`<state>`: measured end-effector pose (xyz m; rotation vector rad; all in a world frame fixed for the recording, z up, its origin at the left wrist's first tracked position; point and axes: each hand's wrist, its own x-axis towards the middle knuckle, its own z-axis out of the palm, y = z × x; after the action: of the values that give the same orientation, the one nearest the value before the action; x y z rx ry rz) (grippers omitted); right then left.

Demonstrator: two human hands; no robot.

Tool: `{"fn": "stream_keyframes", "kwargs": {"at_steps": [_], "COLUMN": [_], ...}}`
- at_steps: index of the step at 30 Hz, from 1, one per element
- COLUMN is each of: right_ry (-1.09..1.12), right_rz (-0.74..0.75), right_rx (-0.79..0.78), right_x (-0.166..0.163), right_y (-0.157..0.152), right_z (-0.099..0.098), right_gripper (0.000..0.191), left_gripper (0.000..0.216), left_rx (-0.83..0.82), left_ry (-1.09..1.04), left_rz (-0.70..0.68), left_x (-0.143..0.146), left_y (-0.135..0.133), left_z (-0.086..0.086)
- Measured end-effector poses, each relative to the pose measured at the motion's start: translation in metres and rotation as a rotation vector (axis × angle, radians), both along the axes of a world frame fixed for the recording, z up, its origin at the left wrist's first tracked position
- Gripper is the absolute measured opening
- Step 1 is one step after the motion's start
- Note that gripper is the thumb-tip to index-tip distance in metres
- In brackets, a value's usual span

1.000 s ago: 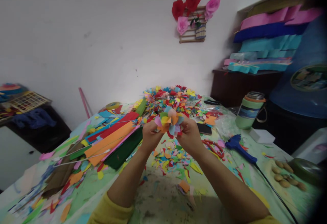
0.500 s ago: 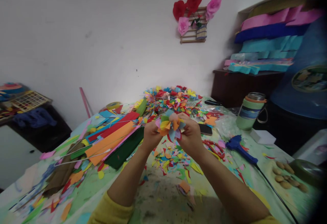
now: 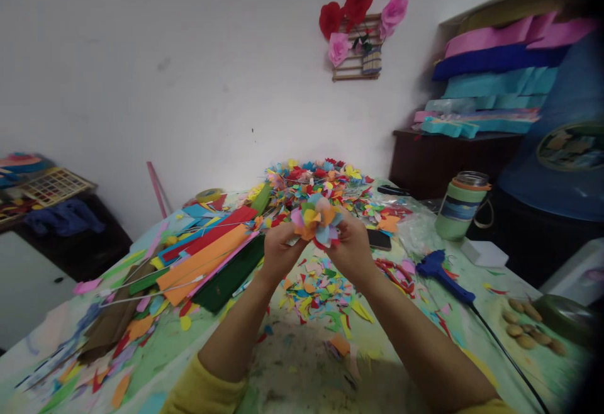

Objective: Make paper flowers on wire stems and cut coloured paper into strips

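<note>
Between my two hands, above the table, is a multicoloured paper flower (image 3: 317, 222) with orange, yellow, blue, pink and green petals. My left hand (image 3: 283, 250) is closed on its left side, thumb toward the flower. On the other side my right hand (image 3: 350, 247) grips it, with the fingers partly hidden behind the petals. Below the hands lies a scatter of small coloured paper scraps (image 3: 321, 288). Behind them rises a heap of similar paper flowers (image 3: 321, 178).
Strips of crepe paper (image 3: 205, 263) lie at the left with white wires. On the right are a blue glue gun (image 3: 446, 275) with its cord, red-handled scissors (image 3: 396, 275), a green bottle (image 3: 461, 206), a white box (image 3: 485, 253) and several nuts (image 3: 526, 326). A dark phone (image 3: 379, 239) lies behind my right hand.
The flower has tilted and turned slightly upward between my hands, so its petals show differently. Both hands have shifted only a little, and the table things stay put.
</note>
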<state>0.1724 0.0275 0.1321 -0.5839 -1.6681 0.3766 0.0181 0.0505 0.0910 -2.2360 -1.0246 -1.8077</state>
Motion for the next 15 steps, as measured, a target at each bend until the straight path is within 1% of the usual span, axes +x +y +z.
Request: {"fn": "stream_keyframes", "kwargs": {"at_steps": [4,7,9,12,15], "right_ry": [-0.014,0.008,0.019,0.015,-0.013], "right_rz": [0.041,0.066,0.045,0.035,0.023], "right_rx": [-0.032,-0.019,0.0,0.013,0.036], "right_x": [-0.0013,-0.0026,-0.003,-0.0032,-0.0034], "right_y": [0.002,-0.0002,-0.0025,-0.0051,-0.006], "right_z": [-0.0011,-0.0009,-0.0006,-0.0005,-0.0006], "right_gripper": [0.012,0.012,0.014,0.015,0.019], "left_gripper": [0.019,0.022,0.018,0.008,0.006], "left_rx": [0.057,0.073,0.071,0.018,-0.029], "left_ry": [-0.004,-0.016,-0.012,0.005,-0.028], "left_rz": [0.024,0.02,0.013,0.026,0.032], "left_x": [0.0,-0.0015,-0.0025,-0.0034,-0.0034], "left_y": [-0.0005,0.0015,0.0029,0.0041,0.0039], "left_z": [-0.0014,-0.0031,-0.0039,-0.0038,-0.0031]}}
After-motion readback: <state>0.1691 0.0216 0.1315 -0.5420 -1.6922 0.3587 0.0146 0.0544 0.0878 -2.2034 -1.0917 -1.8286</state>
